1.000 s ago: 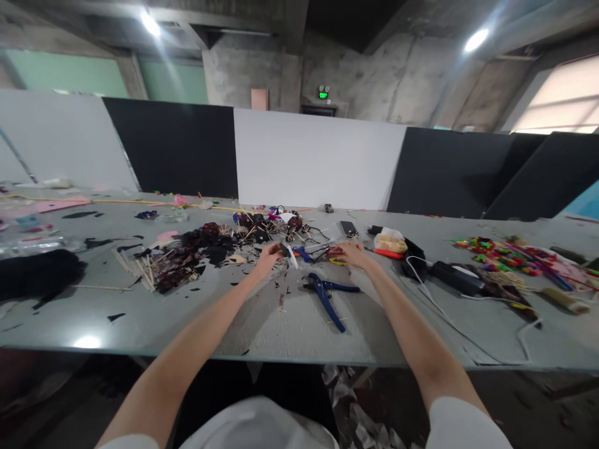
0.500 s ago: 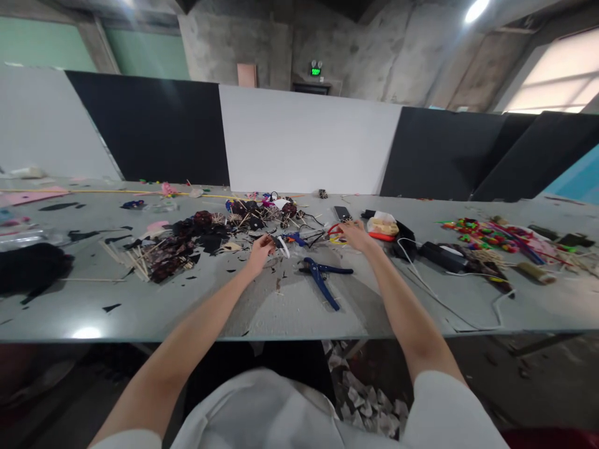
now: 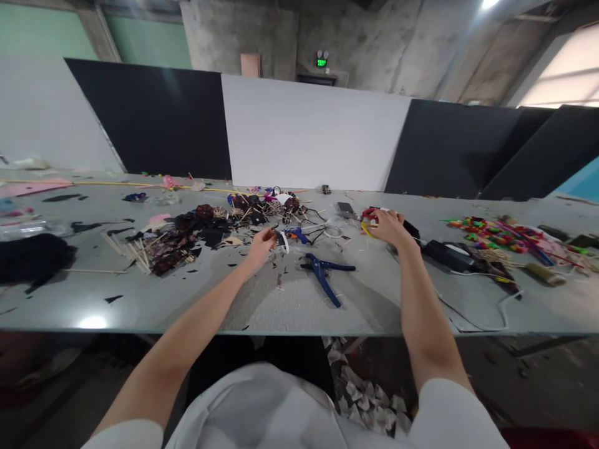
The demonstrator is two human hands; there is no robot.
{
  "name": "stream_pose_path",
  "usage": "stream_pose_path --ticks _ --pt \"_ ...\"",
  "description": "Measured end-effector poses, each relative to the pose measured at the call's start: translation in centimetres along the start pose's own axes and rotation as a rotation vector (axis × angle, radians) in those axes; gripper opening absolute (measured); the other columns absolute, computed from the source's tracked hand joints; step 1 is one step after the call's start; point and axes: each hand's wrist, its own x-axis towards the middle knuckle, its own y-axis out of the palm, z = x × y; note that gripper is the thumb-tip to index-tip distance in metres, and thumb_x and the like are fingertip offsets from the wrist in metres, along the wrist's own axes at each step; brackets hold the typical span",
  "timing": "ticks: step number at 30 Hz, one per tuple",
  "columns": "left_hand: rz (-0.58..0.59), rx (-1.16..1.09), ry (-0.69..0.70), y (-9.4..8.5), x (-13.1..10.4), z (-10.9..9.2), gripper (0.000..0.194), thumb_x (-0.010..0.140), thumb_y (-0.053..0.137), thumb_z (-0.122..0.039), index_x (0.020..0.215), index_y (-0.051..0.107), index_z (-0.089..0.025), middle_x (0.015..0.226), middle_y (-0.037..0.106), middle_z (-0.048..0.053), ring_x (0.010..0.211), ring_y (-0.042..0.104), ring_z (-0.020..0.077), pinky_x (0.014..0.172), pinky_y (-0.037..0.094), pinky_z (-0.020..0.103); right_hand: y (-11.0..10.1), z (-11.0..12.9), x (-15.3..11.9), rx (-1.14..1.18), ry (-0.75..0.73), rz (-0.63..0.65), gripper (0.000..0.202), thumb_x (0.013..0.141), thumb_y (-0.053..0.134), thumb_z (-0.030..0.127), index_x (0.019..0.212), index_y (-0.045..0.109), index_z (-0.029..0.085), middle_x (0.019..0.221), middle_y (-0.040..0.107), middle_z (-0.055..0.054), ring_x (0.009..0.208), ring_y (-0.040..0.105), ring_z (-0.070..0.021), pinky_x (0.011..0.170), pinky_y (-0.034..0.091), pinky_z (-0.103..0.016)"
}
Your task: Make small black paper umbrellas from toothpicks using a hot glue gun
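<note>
My left hand (image 3: 262, 242) is closed in a pinch on a small dark piece with a white strip (image 3: 284, 242) at its side. Just right of it lies a blue glue gun (image 3: 297, 235) with an orange part. My right hand (image 3: 392, 226) reaches over the right side of the table, fingers curled on a tool with red and yellow handles (image 3: 367, 229); its working end is hidden. Between my forearms rests a blue-handled cutter (image 3: 322, 278), its handles spread. A dark phone (image 3: 345, 209) lies behind, left of my right hand.
Dark scraps and sticks (image 3: 171, 249) are piled at the left, with round stick-spiked pieces (image 3: 238, 212) behind. A black power adapter (image 3: 444, 254) and white cable (image 3: 482, 323) lie at the right, near colourful bits (image 3: 496, 234). Upright boards (image 3: 313, 134) line the back edge.
My right hand has moved right with the red-and-yellow-handled tool and now covers the pale bundle there. My left hand stays nearly in place. The view has shifted slightly.
</note>
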Motion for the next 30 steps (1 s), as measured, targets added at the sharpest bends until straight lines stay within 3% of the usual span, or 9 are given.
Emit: stream_pose_path --ticks 3,6,10,14,21,30 --pt "0.040 0.108 0.052 -0.1 -0.1 -0.7 0.027 0.080 0.075 -0.036 0.071 0.055 -0.020 0.063 0.049 -0.004 0.057 0.044 0.0115 0.056 0.032 0.025 -1.3 2.3 -0.3 0.057 -0.065 -0.041 0.063 0.092 0.062 0.065 0.131 0.061 0.016 0.120 0.072 -0.020 0.113 0.056 -0.0382 0.099 0.035 -0.048" --pt "0.052 0.153 0.092 -0.1 -0.3 -1.4 0.028 0.079 0.075 -0.034 0.070 0.052 -0.020 0.065 0.048 -0.004 0.060 0.043 0.0110 0.058 0.032 0.024 -2.7 5.7 -0.7 0.084 -0.218 -0.055 0.059 0.096 0.056 0.065 0.126 0.067 0.016 0.107 0.075 -0.017 0.103 0.063 -0.0341 0.097 0.038 -0.043" --pt "0.054 0.168 0.118 -0.2 -0.3 -1.8 0.024 0.078 0.074 -0.033 0.072 0.054 -0.020 0.068 0.052 -0.003 0.062 0.047 0.0119 0.060 0.037 0.025 -3.6 10.2 -1.2 0.075 -0.379 0.082 0.054 0.097 0.054 0.066 0.108 0.075 0.017 0.094 0.078 -0.014 0.091 0.067 -0.0289 0.083 0.040 -0.035" --pt "0.051 0.215 0.128 -0.4 -0.3 -1.6 0.022 0.078 0.073 -0.031 0.073 0.054 -0.020 0.069 0.054 -0.002 0.064 0.049 0.0126 0.062 0.039 0.025 -3.4 13.0 -1.8 0.038 -0.504 0.197 0.043 0.095 0.058 0.057 0.097 0.077 0.018 0.090 0.079 -0.011 0.083 0.066 -0.0244 0.073 0.037 -0.032" --pt "0.065 0.254 0.162 -0.4 -0.4 -1.7 0.017 0.078 0.069 -0.031 0.076 0.056 -0.020 0.072 0.057 -0.001 0.067 0.052 0.0132 0.066 0.040 0.026 -3.3 14.8 -2.4 -0.001 -0.570 0.232 0.039 0.093 0.061 0.054 0.093 0.078 0.018 0.086 0.078 -0.010 0.085 0.067 -0.0256 0.071 0.037 -0.032" --pt "0.089 0.309 0.187 -0.5 -0.6 -2.1 0.012 0.077 0.067 -0.025 0.076 0.056 -0.020 0.067 0.052 -0.003 0.064 0.047 0.0129 0.063 0.035 0.026 -3.5 14.3 -2.1 -0.021 -0.565 0.218 0.038 0.092 0.061 0.052 0.094 0.078 0.018 0.090 0.080 -0.011 0.085 0.069 -0.0264 0.072 0.038 -0.033"
